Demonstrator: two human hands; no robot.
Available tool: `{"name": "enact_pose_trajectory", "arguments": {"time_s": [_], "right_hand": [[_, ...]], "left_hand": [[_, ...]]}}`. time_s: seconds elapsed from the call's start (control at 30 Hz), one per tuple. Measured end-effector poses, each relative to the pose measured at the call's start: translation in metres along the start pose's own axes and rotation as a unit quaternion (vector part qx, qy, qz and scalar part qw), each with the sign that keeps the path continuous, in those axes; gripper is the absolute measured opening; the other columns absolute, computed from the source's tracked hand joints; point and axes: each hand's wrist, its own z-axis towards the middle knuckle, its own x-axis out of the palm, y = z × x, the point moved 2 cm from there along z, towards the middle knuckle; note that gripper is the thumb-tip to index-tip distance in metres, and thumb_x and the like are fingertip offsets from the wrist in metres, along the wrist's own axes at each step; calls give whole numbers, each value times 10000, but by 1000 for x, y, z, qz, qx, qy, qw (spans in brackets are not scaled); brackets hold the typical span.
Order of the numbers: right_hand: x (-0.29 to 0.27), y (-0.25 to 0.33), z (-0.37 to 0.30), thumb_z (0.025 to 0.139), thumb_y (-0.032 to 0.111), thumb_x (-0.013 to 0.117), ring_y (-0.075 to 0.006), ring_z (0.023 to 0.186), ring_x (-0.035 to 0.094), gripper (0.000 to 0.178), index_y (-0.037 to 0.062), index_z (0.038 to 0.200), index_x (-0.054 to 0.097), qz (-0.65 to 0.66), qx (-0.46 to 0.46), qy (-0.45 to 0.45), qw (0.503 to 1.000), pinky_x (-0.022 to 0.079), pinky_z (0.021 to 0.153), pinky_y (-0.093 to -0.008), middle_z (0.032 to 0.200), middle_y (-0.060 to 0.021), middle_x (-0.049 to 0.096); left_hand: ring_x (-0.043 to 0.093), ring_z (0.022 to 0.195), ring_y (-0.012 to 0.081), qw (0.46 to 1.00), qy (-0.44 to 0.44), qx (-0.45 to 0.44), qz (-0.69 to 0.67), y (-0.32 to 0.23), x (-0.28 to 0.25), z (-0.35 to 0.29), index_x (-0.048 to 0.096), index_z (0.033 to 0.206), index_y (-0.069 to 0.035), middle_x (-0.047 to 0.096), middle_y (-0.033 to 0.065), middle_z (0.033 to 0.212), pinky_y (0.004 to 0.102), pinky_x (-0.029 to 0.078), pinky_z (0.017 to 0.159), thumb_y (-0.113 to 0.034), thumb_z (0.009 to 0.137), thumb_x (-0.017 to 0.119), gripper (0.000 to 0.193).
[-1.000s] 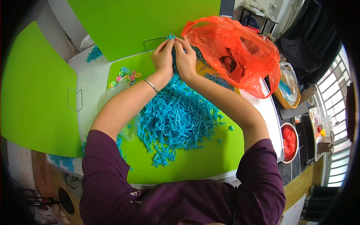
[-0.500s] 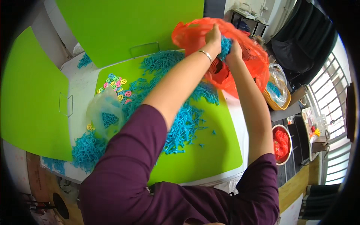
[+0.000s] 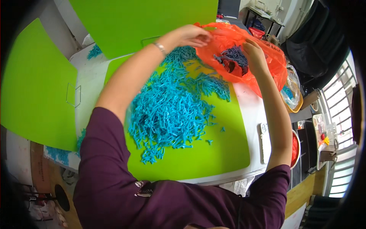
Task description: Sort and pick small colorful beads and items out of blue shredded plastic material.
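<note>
A red plastic bag lies at the far right of the table, its mouth spread. Inside it rests a heap of small blue plastic pieces, looking dark there. My left hand is over the bag's left rim, fingers loosely stretched, holding nothing I can see. At the right side of the mouth is my right hand, its fingers slightly bent beside the heap and apparently holding none of it. A large pile of the same blue pieces covers much of the green board between my arms.
Green panels with wire handles stand at the left and back. To the right are a yellow basket with a clear bag, a white object on the table edge, and a bowl with red plastic.
The blue clump between my hands has been let go and lies in the bag. My hands have parted, the left moving leftward. My left arm now covers the coloured rings at the left.
</note>
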Motion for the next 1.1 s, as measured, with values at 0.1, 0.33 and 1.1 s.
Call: {"name": "enact_pose_trajectory", "arguments": {"time_s": [0.1, 0.33, 1.1], "right_hand": [[60, 46, -65, 918, 129, 564, -199, 1017, 636, 341, -17, 1220, 626, 121, -84, 196, 969, 499, 918, -314, 1131, -130, 671], [157, -22, -45, 917, 129, 516, -415, 1041, 627, 281, -59, 1098, 619, -360, -193, 102, 907, 497, 923, -476, 1091, -272, 645], [226, -6, 13, 1009, 512, 382, -433, 1183, 558, 598, -5, 1198, 615, -122, -128, 195, 965, 414, 1019, -451, 1188, -317, 609]], "left_hand": [[659, 995, 259, 960, -181, 45, 208, 68, -88, -21, 680, 1162, -94, 684, 81, 1111, 379, 532, 898, -359, 888, 669, 382], [350, 1390, 404, 843, -343, -8, 414, 140, -96, -23, 432, 1470, -143, 364, 206, 1506, 570, 303, 1108, -764, 819, 493, 901], [434, 1343, 327, 872, -312, 9, 378, 147, -89, 14, 651, 1258, -254, 523, 113, 1397, 677, 174, 1126, -607, 812, 595, 572]]}}
